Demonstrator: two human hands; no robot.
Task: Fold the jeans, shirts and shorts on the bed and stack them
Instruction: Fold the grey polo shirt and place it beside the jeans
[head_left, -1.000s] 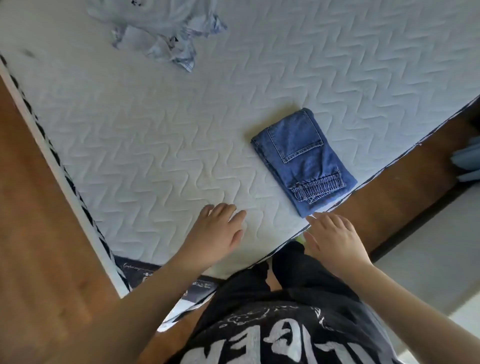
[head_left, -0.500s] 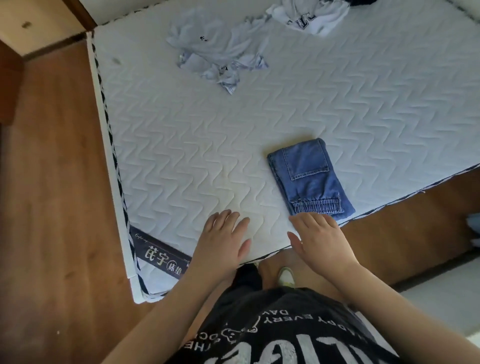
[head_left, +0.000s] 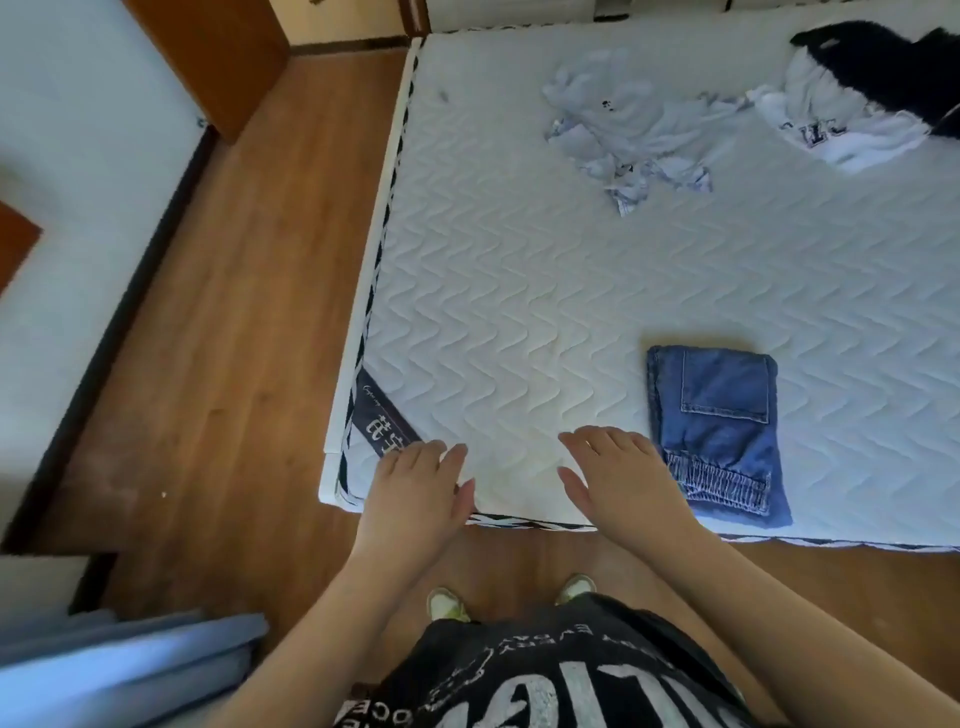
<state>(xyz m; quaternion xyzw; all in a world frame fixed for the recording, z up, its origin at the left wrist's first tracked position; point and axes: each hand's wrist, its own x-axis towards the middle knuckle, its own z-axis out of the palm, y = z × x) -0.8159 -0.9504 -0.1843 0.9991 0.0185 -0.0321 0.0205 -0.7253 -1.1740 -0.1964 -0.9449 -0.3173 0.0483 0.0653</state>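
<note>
Jeans lie folded near bed edge, just beside right hand; left hand and right both flat, fingers straight, holding nothing. One item done. Pale shirt, white shirt, dark garment unfolded at far side.

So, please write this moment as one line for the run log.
left hand: open, empty | right hand: open, empty | folded jeans: near bed edge | light shirt: crumpled, unfolded | white shirt: unfolded
</note>
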